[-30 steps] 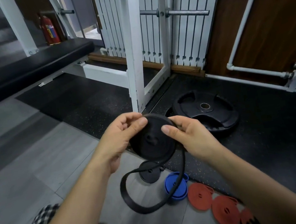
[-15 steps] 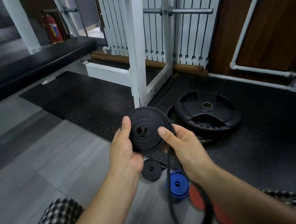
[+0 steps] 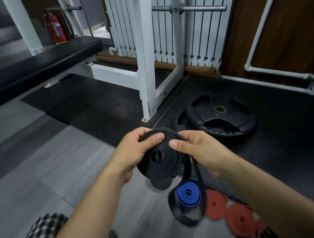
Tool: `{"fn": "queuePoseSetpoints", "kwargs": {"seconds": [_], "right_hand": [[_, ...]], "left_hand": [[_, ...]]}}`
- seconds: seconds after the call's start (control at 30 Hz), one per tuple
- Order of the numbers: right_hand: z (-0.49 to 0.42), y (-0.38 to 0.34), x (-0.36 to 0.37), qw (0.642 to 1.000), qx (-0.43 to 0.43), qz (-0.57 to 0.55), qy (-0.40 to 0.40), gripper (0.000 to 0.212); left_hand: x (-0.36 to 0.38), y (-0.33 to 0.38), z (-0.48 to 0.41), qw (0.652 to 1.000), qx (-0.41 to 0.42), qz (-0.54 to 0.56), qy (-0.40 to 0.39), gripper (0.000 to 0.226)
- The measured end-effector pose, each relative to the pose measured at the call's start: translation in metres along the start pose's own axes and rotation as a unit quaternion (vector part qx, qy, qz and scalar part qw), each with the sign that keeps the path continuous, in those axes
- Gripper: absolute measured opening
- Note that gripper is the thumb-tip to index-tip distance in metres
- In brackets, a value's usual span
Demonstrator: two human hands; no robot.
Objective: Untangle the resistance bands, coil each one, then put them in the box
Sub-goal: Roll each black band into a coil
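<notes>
I hold the black band (image 3: 159, 159) in front of me above the floor, most of it already wound into a flat coil. My left hand (image 3: 135, 154) grips the coil from its left side, thumb pressed on the near face and fingers curled behind the far rim. My right hand (image 3: 199, 149) pinches the outer wrap at the coil's right edge, thumb on top. The unwound tail (image 3: 188, 212) hangs down from under my right hand as a blurred loop, its long axis running almost straight down toward me, in front of the blue coil (image 3: 189, 195) on the floor. So the slack lies below and nearer my right hand, which I judge should feed it up. Red coils (image 3: 241, 221) lie right of the blue, and I see no box
</notes>
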State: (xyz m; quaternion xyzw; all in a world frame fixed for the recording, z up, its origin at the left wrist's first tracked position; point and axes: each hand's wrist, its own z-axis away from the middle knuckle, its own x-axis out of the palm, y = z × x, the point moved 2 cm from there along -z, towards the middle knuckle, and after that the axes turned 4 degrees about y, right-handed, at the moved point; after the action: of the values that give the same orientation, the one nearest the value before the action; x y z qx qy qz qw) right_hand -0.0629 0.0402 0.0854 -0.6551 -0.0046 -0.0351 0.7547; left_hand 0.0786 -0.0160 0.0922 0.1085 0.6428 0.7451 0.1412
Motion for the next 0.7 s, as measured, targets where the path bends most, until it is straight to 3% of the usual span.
{"fn": "queuePoseSetpoints", "kwargs": {"seconds": [0.1,0.2,0.33,0.4,0.47,0.57,0.63,0.7], "right_hand": [[-0.004,0.000,0.001,0.998,-0.021,-0.041,0.038,0.015],[-0.004,0.005,0.012,0.996,-0.043,-0.026,0.070,0.013],[-0.005,0.030,0.033,0.989,-0.058,-0.013,0.132,0.026],[-0.008,0.035,0.035,0.989,-0.041,-0.003,0.145,0.023],[-0.012,0.030,0.030,0.990,-0.030,0.010,0.136,0.018],[-0.017,0.018,0.014,0.995,-0.018,-0.001,0.097,0.018],[-0.018,0.010,0.002,0.998,-0.005,0.028,0.054,0.020],[-0.015,0.008,-0.001,0.997,-0.002,0.080,0.011,0.015]], "left_hand": [[0.004,-0.004,-0.001,0.989,-0.024,0.131,0.071,0.011],[0.002,-0.003,-0.003,0.939,-0.057,0.307,0.146,0.029],[0.013,-0.019,0.003,0.877,-0.131,0.403,0.227,0.041],[0.017,-0.026,0.005,0.864,-0.155,0.415,0.241,0.047],[0.015,-0.027,0.004,0.878,-0.160,0.397,0.215,0.045],[0.000,-0.015,-0.001,0.939,-0.143,0.280,0.141,0.039],[-0.013,-0.006,-0.005,0.974,-0.088,0.170,0.121,0.049],[-0.018,-0.003,-0.007,0.988,-0.058,0.115,0.082,0.058]]}}
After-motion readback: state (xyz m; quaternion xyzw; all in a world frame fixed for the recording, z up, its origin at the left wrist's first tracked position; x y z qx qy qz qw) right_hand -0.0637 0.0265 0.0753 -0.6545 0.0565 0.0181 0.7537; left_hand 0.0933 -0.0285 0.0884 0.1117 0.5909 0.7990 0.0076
